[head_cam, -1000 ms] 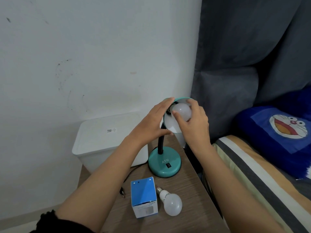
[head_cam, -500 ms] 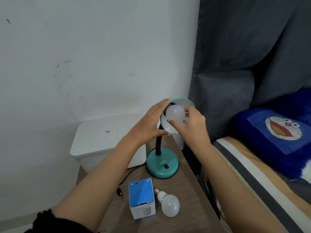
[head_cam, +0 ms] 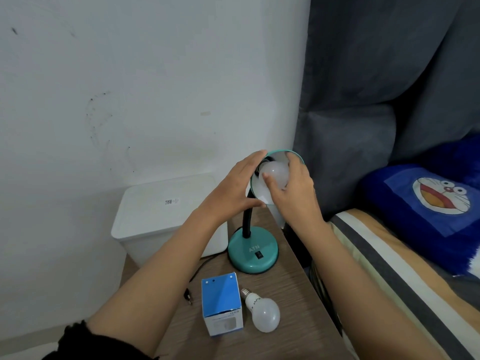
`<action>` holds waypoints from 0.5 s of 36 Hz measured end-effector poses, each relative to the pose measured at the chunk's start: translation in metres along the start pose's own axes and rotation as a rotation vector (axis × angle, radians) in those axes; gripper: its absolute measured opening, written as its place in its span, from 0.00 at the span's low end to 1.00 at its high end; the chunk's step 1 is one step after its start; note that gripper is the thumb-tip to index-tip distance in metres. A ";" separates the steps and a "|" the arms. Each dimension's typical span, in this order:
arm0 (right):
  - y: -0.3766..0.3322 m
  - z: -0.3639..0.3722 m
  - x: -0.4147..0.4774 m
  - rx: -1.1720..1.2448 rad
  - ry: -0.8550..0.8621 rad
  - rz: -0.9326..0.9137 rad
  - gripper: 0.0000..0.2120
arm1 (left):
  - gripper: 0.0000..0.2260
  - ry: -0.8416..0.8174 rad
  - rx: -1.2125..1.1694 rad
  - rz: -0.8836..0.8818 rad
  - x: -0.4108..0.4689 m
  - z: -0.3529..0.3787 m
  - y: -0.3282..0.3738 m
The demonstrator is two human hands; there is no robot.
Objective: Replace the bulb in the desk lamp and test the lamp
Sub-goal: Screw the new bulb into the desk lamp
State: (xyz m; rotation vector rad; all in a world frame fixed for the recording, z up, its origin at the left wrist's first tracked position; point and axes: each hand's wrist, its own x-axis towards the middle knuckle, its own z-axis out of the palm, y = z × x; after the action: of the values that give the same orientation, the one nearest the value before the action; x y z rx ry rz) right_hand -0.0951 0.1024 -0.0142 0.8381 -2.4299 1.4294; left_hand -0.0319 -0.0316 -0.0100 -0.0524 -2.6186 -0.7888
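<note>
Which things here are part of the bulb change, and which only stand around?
Part of the job:
- desk lamp
- bulb in the shade, gripped by the right hand
- left hand steadying the shade
- loose bulb
- blue bulb box
- plug

Just lying about:
- white lidded bin
- cartoon pillow

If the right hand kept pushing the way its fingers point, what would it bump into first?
The right hand already grips the bulb in the lamp. Pushed further, it would probably press into the white inside of the lamp shade, though depth is unclear.
</note>
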 end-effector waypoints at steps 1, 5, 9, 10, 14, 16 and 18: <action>0.000 0.001 -0.002 0.000 -0.027 -0.032 0.27 | 0.45 0.005 -0.005 0.003 0.000 0.000 0.000; 0.003 0.002 -0.003 -0.046 -0.003 -0.005 0.27 | 0.45 0.004 -0.007 0.006 -0.001 0.000 -0.001; 0.001 0.000 0.003 -0.008 0.018 0.142 0.30 | 0.46 0.011 0.002 0.012 -0.001 0.001 -0.003; 0.000 0.000 0.003 0.013 -0.002 0.131 0.32 | 0.45 0.014 -0.002 0.013 -0.001 0.001 -0.003; 0.001 0.003 -0.002 -0.034 -0.020 -0.075 0.34 | 0.44 0.017 -0.018 0.018 0.000 0.001 -0.002; 0.003 0.005 -0.003 -0.057 0.006 -0.081 0.30 | 0.44 0.019 -0.019 0.013 -0.001 0.001 -0.002; 0.004 0.005 -0.001 -0.048 0.033 -0.002 0.26 | 0.45 0.017 -0.020 0.007 -0.001 0.000 -0.002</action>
State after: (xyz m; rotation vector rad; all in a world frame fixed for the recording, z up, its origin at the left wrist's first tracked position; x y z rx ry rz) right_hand -0.0961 0.0998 -0.0195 0.8000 -2.4279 1.3676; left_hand -0.0310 -0.0331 -0.0118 -0.0602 -2.5936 -0.8099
